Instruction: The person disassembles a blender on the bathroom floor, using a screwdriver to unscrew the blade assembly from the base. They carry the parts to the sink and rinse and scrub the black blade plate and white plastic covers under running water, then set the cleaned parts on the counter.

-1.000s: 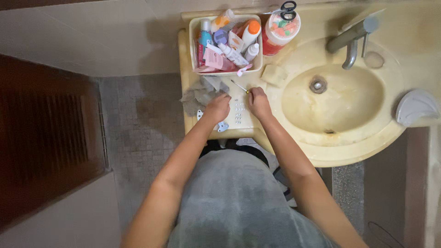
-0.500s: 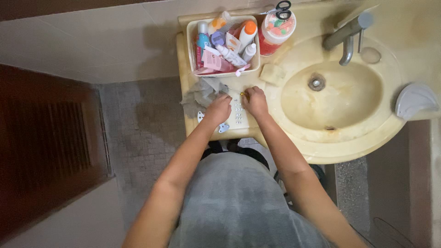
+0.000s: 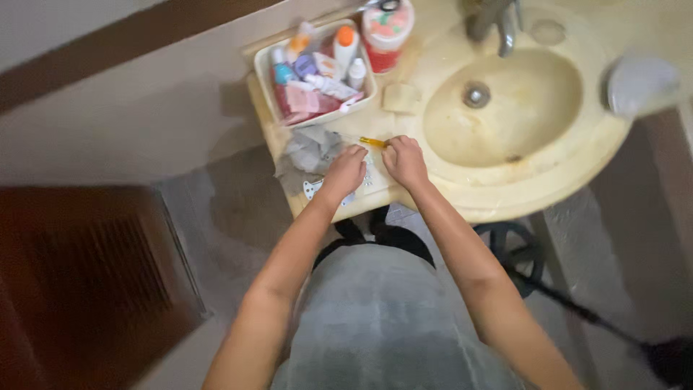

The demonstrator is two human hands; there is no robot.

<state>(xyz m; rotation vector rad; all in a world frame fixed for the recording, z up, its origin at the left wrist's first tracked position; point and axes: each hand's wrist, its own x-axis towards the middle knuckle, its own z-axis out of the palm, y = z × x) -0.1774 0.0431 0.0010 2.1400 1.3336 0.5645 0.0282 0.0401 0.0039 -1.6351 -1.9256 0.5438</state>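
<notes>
Both hands sit at centre frame on the counter ledge left of the sink basin (image 3: pixel 505 108). Left hand (image 3: pixel 345 172) lies palm down, fingers curled, on a flat white item (image 3: pixel 364 180) with small dots, pressing it to the counter; whether it grips the item, cannot tell. Right hand (image 3: pixel 406 160) is just beside it, loosely clenched, knuckles up, its fingertips at the end of a thin yellow-orange stick-like tool (image 3: pixel 373 142) that lies on the counter pointing to the left; looks pinched, blur makes it unclear. Crumpled grey cloth (image 3: pixel 307 152) lies touching the left hand's far side. White tray (image 3: pixel 263 76) full of bottles and tubes sits above the cloth, upper centre. Red-and-white jar (image 3: pixel 386 29) is right of the tray. Small beige soap bar (image 3: pixel 399 97) lies between the tray and the basin. Faucet (image 3: pixel 494 22) at the top edge. Grey dish (image 3: pixel 639 79) at the upper right. Dark wooden panel (image 3: pixel 86 282) at the lower left.
</notes>
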